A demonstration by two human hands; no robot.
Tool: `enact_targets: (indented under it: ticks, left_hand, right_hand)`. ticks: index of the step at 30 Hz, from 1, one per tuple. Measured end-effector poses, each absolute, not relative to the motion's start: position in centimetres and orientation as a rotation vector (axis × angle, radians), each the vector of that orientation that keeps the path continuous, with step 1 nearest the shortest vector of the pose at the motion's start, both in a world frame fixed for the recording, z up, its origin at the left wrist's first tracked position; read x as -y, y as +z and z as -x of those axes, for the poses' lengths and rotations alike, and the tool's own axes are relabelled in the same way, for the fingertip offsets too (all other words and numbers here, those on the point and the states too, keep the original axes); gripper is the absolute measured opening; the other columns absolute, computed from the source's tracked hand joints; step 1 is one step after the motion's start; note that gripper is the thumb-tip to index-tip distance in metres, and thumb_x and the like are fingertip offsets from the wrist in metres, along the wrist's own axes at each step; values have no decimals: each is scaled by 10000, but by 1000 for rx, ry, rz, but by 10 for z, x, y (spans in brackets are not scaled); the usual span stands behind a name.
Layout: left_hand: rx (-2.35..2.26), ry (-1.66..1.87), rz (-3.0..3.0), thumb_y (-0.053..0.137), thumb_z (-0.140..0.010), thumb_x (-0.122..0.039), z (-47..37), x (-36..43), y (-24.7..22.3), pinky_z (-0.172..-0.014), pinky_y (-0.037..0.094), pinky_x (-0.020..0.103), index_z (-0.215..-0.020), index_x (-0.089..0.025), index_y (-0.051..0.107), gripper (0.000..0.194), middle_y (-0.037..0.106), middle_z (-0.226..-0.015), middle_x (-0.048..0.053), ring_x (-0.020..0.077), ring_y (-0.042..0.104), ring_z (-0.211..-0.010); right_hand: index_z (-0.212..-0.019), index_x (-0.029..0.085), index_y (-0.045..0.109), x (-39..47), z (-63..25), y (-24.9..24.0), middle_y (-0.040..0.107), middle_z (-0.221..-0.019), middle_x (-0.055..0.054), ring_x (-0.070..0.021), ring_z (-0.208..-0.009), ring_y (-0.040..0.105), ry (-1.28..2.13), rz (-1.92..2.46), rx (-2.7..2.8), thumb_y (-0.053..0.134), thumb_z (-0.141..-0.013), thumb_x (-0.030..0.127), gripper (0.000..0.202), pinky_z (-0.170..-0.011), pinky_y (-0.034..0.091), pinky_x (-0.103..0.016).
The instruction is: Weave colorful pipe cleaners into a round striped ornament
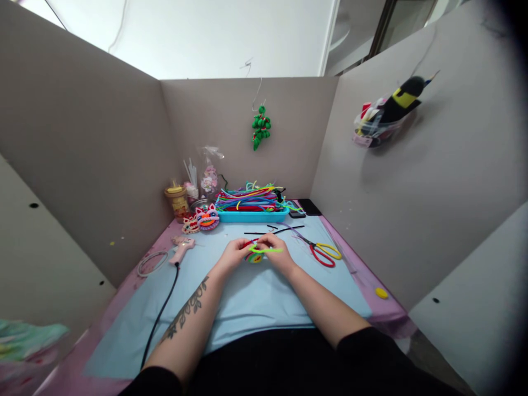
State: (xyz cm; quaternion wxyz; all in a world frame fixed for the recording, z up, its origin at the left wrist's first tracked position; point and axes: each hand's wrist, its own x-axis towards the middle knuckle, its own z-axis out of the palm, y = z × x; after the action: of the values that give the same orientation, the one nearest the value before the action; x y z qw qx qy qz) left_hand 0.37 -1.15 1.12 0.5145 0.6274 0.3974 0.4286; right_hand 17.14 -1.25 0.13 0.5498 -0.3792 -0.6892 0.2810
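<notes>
With both forearms stretched forward over the blue-covered surface, a person's left hand and right hand pinched a small multicolored craft piece between them, fingers curled, in front of a blue tray.

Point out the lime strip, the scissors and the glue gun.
Lime strip (272, 251): head view, on its straight stretch.
Scissors (313, 246): head view, near the pivot.
Glue gun (183, 248): head view, on its pink body.
</notes>
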Motion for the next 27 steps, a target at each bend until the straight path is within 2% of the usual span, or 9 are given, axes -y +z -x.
enact_targets:
  ticks: [11,16,19,23,27]
  left_hand:
    - [-933,989,-1539,713,-640,-476,-3,13,9,-551,360,219,-759,-89,633,413,597,-619,17,110,502,-557]
    - [-902,940,-1599,702,-644,-500,-2,16,14,-552,364,224,-817,-81,637,458,602,-651,30,115,503,-567]
    - [-962,953,-1728,687,-663,-494,-3,20,19,-549,353,222,-817,-92,659,431,590,-638,18,111,474,-568]
    - [-978,960,-1904,662,-707,-432,-2,23,21,-593,368,227,-818,-118,692,334,613,-676,24,125,482,-615]
    - [-938,914,-1928,634,-735,-368,2,19,16,-636,385,234,-872,-130,701,283,641,-724,33,140,513,-656]
  right_hand:
    - [-713,177,596,15,-169,10,571,-689,2,-129,-638,501,797,956,1619,595,-692,259,85,-586,387,-243]
    - [-811,181,565,11,-171,9,540,-677,33,-123,-635,500,905,947,1600,626,-645,242,188,-580,367,-231]
    - [-837,184,590,8,-174,6,551,-758,16,-140,-726,524,975,943,1605,648,-621,243,232,-626,386,-240]
    - [-850,204,606,7,-178,3,580,-971,-15,-179,-887,552,1059,943,1569,683,-589,262,279,-731,420,-279]
    - [-856,207,581,6,-178,1,598,-951,-16,-186,-881,569,1196,841,1560,693,-584,284,304,-764,438,-302]
